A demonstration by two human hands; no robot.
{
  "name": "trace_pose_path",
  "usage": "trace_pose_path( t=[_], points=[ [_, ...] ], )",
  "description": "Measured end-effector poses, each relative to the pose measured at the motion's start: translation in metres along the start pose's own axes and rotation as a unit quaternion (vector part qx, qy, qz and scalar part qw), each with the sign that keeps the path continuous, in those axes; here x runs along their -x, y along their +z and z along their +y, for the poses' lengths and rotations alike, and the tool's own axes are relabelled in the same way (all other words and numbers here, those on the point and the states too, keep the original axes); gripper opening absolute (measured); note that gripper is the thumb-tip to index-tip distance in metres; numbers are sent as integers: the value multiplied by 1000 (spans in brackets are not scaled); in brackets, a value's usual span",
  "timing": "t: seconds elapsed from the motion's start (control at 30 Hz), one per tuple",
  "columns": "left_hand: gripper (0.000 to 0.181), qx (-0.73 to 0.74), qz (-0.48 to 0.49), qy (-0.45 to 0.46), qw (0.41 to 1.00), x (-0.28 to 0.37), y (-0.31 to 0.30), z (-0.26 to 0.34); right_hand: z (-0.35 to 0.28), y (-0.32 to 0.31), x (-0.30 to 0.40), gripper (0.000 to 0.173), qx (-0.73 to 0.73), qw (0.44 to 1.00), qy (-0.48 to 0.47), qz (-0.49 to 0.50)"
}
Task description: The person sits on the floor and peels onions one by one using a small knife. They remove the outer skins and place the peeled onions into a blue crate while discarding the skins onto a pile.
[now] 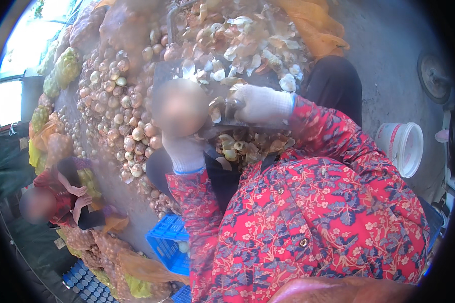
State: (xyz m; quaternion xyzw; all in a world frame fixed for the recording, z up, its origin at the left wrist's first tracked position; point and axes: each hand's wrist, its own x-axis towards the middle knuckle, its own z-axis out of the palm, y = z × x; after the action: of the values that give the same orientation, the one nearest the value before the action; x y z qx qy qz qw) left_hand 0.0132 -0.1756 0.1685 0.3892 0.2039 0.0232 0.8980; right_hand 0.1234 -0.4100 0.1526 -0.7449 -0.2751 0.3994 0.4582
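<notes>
My left hand [184, 149], in a white knitted glove, reaches over the near edge of a dark board [163, 72]; a round blurred patch covers its fingers, so what it holds is hidden. My right hand [259, 104], gloved alike, is curled over the board, closed around a small object whose metallic part shows at the fingers; its kind cannot be told. Onion skins [246, 45] are heaped on and behind the board. A loose piece of skin [215, 110] lies between the hands. More skins and a peeled onion [230, 154] are below the board's near edge.
Unpeeled onions [131, 110] spread over the floor at the left. A blue plastic crate [167, 242] holds pale onions near my left sleeve. A white bucket [409, 149] stands at the right. Another person [60, 204] sits at the far left, beside filled mesh sacks [110, 250].
</notes>
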Motion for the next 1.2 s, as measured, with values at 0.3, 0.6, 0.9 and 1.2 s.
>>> trace_pose_path(
  t=[0.3, 0.6, 0.9, 1.2],
  points=[
    [70, -150, 57, 103, 982, -21, -21, -23, -13, -11, 4, 30, -223, 972, -70, 37],
    [65, -6, -29, -57, 998, -21, -6, -37, -18, -21, 13, 38, -217, 970, -69, 86],
    [80, -739, -52, 266, 616, -35, 20, -42, 20, -9, -15, 36, -131, 971, 50, 191],
    [68, -594, 27, 256, 762, -46, 24, -63, 20, 1, -20, 24, -314, 938, -64, 132]
  ],
)
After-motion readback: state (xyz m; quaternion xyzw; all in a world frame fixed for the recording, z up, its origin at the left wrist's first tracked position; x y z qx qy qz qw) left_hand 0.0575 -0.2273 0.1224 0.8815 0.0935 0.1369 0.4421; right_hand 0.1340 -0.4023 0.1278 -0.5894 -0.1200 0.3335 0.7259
